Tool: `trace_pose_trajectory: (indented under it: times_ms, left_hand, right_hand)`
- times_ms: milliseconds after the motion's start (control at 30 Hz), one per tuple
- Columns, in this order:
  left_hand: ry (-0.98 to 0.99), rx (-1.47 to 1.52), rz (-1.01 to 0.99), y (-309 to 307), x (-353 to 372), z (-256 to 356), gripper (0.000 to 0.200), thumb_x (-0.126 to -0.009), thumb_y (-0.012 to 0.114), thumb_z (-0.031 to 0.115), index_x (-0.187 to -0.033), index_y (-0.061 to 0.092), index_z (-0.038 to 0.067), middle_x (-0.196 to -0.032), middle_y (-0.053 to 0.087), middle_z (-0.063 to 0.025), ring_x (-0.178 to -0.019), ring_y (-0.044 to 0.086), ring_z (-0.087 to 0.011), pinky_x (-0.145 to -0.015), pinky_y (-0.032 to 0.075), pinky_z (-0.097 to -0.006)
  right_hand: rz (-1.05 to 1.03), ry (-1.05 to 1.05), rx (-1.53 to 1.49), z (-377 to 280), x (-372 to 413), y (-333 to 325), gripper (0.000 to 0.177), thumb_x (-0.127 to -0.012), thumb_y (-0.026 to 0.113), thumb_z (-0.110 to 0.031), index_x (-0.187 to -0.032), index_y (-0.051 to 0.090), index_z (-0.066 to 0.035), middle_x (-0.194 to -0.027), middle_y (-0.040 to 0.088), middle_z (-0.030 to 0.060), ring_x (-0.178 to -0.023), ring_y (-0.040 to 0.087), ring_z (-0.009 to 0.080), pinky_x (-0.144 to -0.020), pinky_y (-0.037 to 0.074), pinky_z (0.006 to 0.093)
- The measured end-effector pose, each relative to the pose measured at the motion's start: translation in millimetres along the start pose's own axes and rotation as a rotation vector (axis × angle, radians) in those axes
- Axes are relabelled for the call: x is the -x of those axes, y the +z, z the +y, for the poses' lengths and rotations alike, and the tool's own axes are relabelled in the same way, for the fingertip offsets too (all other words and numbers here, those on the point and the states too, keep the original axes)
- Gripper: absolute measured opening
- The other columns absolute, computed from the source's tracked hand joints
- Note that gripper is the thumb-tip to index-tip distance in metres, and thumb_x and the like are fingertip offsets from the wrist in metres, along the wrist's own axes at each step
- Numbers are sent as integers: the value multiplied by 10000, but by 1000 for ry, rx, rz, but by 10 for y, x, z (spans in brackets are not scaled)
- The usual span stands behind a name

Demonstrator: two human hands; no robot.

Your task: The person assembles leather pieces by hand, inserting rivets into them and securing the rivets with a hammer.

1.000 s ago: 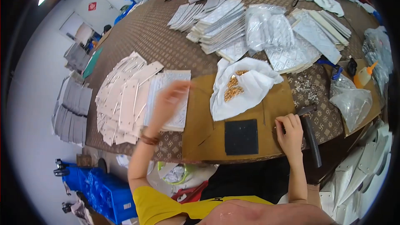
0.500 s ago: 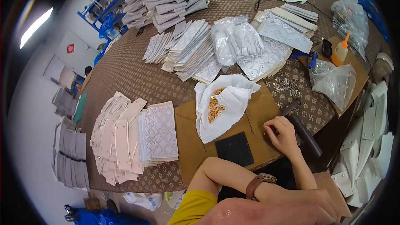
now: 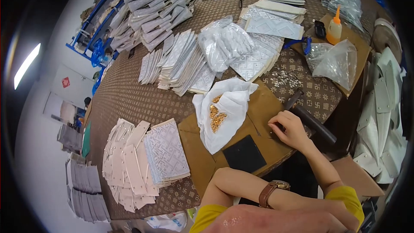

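My right hand [image 3: 291, 131] rests on a brown board [image 3: 269, 103], thumb and fingers curled together near a tiny dark piece; what they hold, if anything, is too small to make out. Beside it lies a dark hammer [image 3: 317, 126]. My left forearm, with a brown-strapped watch, crosses in front of me; the left hand is hidden near my right upper arm. On the board are a black square pad [image 3: 244, 154] and a white sheet [image 3: 230, 116] holding small gold studs [image 3: 217, 121]. Silver studs [image 3: 283, 79] lie scattered on the brown patterned tablecloth beyond.
Pink pieces with studs [image 3: 125, 159] and patterned grey panels [image 3: 168, 151] lie left. Further back are panel stacks [image 3: 179, 62], a plastic-wrapped bundle [image 3: 224, 43], blue-handled pliers [image 3: 306, 45], an orange-tipped bottle [image 3: 334, 32] and a plastic bag [image 3: 334, 62]. White pieces [image 3: 381, 116] hang right.
The view has shifted and tilted, so the table things appear displaced. My right sleeve now shows, and my left hand has gone out of sight. The right hand keeps its place on the board.
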State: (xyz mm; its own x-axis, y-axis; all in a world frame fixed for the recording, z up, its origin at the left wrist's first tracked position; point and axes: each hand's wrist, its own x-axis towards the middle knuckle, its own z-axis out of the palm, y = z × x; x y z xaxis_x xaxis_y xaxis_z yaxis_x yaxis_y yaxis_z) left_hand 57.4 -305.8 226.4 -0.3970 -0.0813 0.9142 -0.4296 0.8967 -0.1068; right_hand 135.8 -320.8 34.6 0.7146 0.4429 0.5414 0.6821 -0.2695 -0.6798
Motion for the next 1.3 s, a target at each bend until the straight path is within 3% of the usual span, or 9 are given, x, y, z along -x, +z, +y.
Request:
trace_pose_trajectory:
  times_ms: [133, 300, 367, 400, 800, 900, 1067, 1167, 1300]
  left_hand:
    - [214, -11, 54, 77, -19, -127, 224, -1088, 625, 147, -1188, 676, -46, -1153, 735, -206, -980, 716, -368, -838, 555, -412]
    - [-437, 943, 455, 234, -69, 251, 269, -1136, 530, 248, -1251, 639, 30, -1125, 706, -112, -930, 663, -197, -791, 509, -325]
    - [-704, 1311, 609, 328, -110, 531, 289, -1156, 493, 288, -1277, 624, 61, -1114, 694, -75, -911, 642, -128, -772, 491, -290]
    - [-702, 1310, 610, 322, -93, 540, 289, -1156, 493, 288, -1277, 624, 61, -1114, 694, -75, -911, 642, -128, -772, 491, -290]
    - [-698, 1138, 617, 256, -148, 578, 292, -1146, 519, 293, -1185, 654, 37, -1038, 676, -47, -904, 642, -129, -759, 493, -285]
    - [-169, -90, -45, 86, -89, 480, 248, -1097, 609, 161, -1238, 666, -34, -1168, 739, -212, -1007, 724, -379, -850, 561, -425]
    - [-132, -106, -34, 177, -82, 510, 305, -1133, 536, 207, -1265, 682, -26, -1191, 740, -209, -1087, 732, -366, -874, 567, -417]
    - [-727, 1253, 686, 397, -194, 664, 295, -1127, 556, 287, -1162, 660, 14, -1035, 677, -61, -885, 652, -143, -749, 498, -293]
    - [-759, 1273, 802, 474, -210, 713, 298, -1091, 611, 275, -1133, 667, -15, -987, 683, -84, -830, 666, -169, -726, 508, -302]
  right_hand:
    - [5, -18, 27, 1, 12, 1, 78, -909, 763, -56, -933, 688, -57, -819, 626, 86, -774, 620, 291, -689, 503, 389]
    - [-2, 8, 7, -61, 7, -33, 79, -909, 763, -54, -939, 691, -52, -818, 619, 86, -773, 630, 284, -686, 512, 386]
    - [42, -12, -2, -109, -18, -99, 88, -903, 774, -28, -953, 703, -40, -822, 608, 82, -713, 604, 243, -622, 482, 349]
    - [64, -21, -4, -129, -33, -144, 95, -899, 779, -16, -960, 709, -34, -824, 603, 80, -683, 591, 222, -590, 467, 330]
    - [65, -92, 208, -129, -153, -699, 122, -890, 779, 14, -966, 693, -26, -831, 598, 80, -683, 596, 229, -594, 474, 340]
    - [52, -120, 272, -104, -196, -799, 130, -884, 777, 11, -966, 685, -30, -837, 606, 92, -710, 617, 261, -615, 494, 361]
    - [27, -126, 417, 47, -259, -920, 121, -891, 761, -18, -965, 668, -40, -869, 627, 119, -774, 656, 317, -658, 529, 397]
    - [-2, -8, 449, 305, -293, -991, 97, -908, 743, -53, -963, 663, -46, -904, 646, 123, -798, 673, 323, -683, 544, 406]
    - [-44, 83, 448, 602, -369, -1065, 96, -922, 733, -75, -971, 660, -39, -926, 652, 131, -810, 673, 337, -710, 546, 419]
